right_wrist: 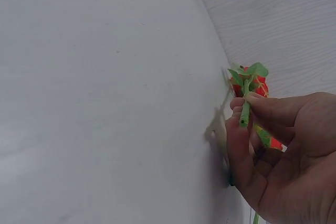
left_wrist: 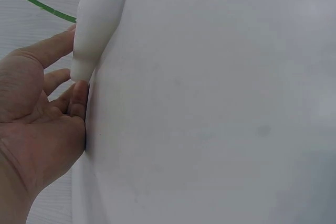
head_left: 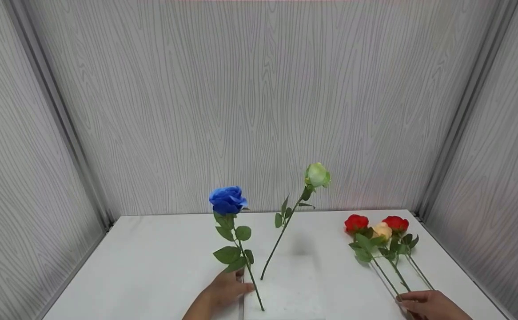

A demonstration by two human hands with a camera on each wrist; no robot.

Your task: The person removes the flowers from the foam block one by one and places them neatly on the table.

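A blue rose (head_left: 228, 200) and a pale green rose (head_left: 317, 175) stand tilted apart, their stems ending at a white block-like object (head_left: 285, 293) in the middle. My left hand (head_left: 225, 289) holds this object's left edge. In the left wrist view, the fingers of that hand (left_wrist: 47, 93) are partly hidden behind a smooth white rounded part (left_wrist: 100, 24). At the right, my right hand (head_left: 432, 304) pinches the lower stem of a red rose (head_left: 356, 223). The right wrist view shows the cut stem end (right_wrist: 244, 119) between thumb and fingers.
Beside the held rose lie a peach rose (head_left: 381, 231) and another red rose (head_left: 396, 224), stems toward me. All are on a white table (head_left: 165, 258). Grey wood-grain panels (head_left: 259, 106) enclose it at the back and both sides.
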